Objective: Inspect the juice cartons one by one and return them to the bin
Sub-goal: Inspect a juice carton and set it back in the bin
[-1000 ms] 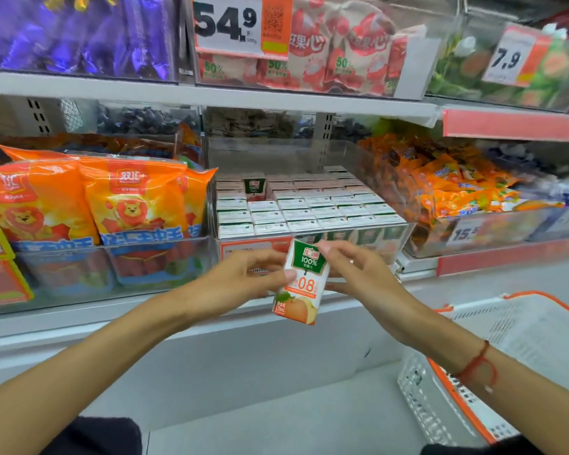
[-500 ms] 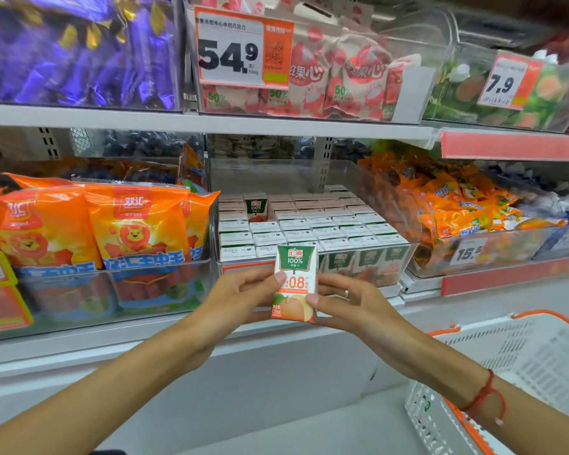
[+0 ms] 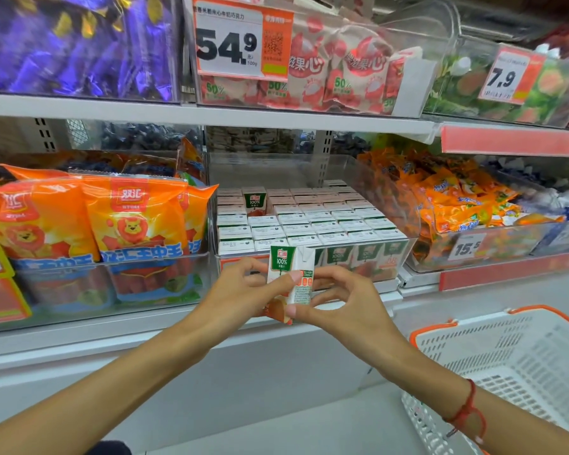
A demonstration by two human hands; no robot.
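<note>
juice carton marked "100%", green-topped | pinched upright between left hand and right hand, just before clear bin of matching cartons | price tags "54.9", "7.9", "15.5"

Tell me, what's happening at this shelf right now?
A person holds one small juice carton in both hands, left hand and right hand, in front of the clear bin packed with matching cartons. It is turned so a side panel faces the camera. A white shopping basket sits lower right.
</note>
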